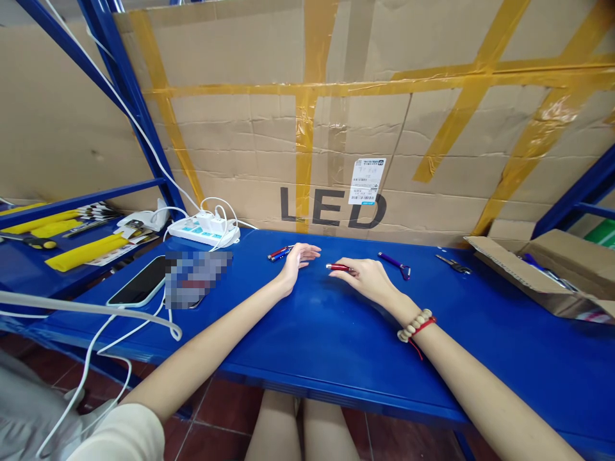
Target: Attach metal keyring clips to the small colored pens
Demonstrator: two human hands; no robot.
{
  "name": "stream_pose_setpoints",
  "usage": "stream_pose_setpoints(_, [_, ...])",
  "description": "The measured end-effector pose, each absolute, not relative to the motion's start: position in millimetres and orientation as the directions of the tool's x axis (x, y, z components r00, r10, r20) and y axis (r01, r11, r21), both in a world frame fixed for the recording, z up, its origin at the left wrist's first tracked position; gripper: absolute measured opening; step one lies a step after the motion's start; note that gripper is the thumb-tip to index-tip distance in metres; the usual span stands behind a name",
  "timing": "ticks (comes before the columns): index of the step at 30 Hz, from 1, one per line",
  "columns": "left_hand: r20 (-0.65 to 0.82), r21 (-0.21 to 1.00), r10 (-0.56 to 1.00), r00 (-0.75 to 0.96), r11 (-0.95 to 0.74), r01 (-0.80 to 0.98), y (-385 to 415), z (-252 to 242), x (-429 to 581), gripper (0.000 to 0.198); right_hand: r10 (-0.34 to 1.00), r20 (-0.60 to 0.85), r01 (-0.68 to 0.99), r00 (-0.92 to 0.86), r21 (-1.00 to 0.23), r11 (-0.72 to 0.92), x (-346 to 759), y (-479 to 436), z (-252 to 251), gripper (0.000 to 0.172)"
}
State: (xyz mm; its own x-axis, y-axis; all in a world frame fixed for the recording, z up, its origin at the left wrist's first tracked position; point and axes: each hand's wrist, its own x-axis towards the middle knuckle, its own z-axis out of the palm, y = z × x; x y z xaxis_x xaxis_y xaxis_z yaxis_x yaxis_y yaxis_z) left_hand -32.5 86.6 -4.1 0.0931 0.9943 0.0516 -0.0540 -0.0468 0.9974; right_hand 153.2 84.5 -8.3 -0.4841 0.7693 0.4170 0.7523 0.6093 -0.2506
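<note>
My right hand (368,276) pinches a small red penlight (339,267) with a silvery end, just above the blue shelf (307,339). Facing it, my left hand (298,262) is open on its edge, its fingers stretched out and nothing seen in them. Behind the left wrist and palm lie a blue penlight (278,255) and a red penlight (275,251) side by side, partly hidden by that hand. To the right of my right hand rests a purple-blue penlight (391,262) with a clip loop at one end.
A key bunch (453,264) and an open cardboard box (538,269) with pens are to the right. At left are a phone (139,282), a blurred-out object (196,278), a white power strip (204,229) and loose cables. A large carton (230,141) walls off the back.
</note>
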Motion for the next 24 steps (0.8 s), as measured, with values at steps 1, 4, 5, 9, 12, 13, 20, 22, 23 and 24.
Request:
stream_pose_setpoints(1, [0.048,0.998,0.994,0.094,-0.044,-0.052,86,-4,-32,0.045,0.769,0.408,0.748,-0.492,-0.254,0.613,153,84,-7,0.033])
stream_pose_setpoints(4, [0.05,0.998,0.994,0.098,-0.045,-0.048,87,-3,-32,0.045,0.753,0.385,0.721,-0.533,-0.257,0.643,153,83,-6,0.03])
stream_pose_setpoints(5, [0.054,0.998,0.994,0.099,-0.049,-0.051,87,-3,-32,0.045,0.746,0.381,0.715,-0.546,-0.254,0.652,153,83,-7,0.03])
stream_pose_setpoints(9, [0.054,0.996,0.993,0.106,-0.047,-0.073,87,-3,-33,0.043,0.718,0.402,0.701,-0.568,-0.22,0.678,154,87,-12,0.031])
stream_pose_setpoints(12, [0.041,0.996,0.992,0.117,-0.032,-0.078,85,-2,-33,0.043,0.705,0.432,0.705,-0.562,-0.196,0.682,155,89,-16,0.031])
stream_pose_setpoints(13, [0.039,0.997,0.992,0.12,-0.029,-0.077,85,-1,-33,0.043,0.707,0.431,0.708,-0.561,-0.194,0.679,155,89,-16,0.032])
stream_pose_setpoints(20, [0.079,0.995,0.993,0.087,-0.084,0.059,89,-7,-34,0.044,0.754,0.367,0.752,-0.545,-0.183,0.633,151,82,-9,0.037])
stream_pose_setpoints(22, [0.189,0.943,0.981,0.051,-0.196,0.27,91,-10,-36,0.037,0.777,0.363,0.788,-0.514,-0.158,0.595,151,82,-8,0.041])
stream_pose_setpoints(23, [0.272,0.867,0.961,0.05,-0.267,0.42,92,-11,-37,0.032,0.793,0.361,0.811,-0.49,-0.146,0.567,152,84,-9,0.042])
stream_pose_setpoints(24, [0.349,0.754,0.935,0.059,-0.318,0.575,92,-12,-39,0.027,0.811,0.358,0.834,-0.462,-0.137,0.535,153,86,-10,0.042])
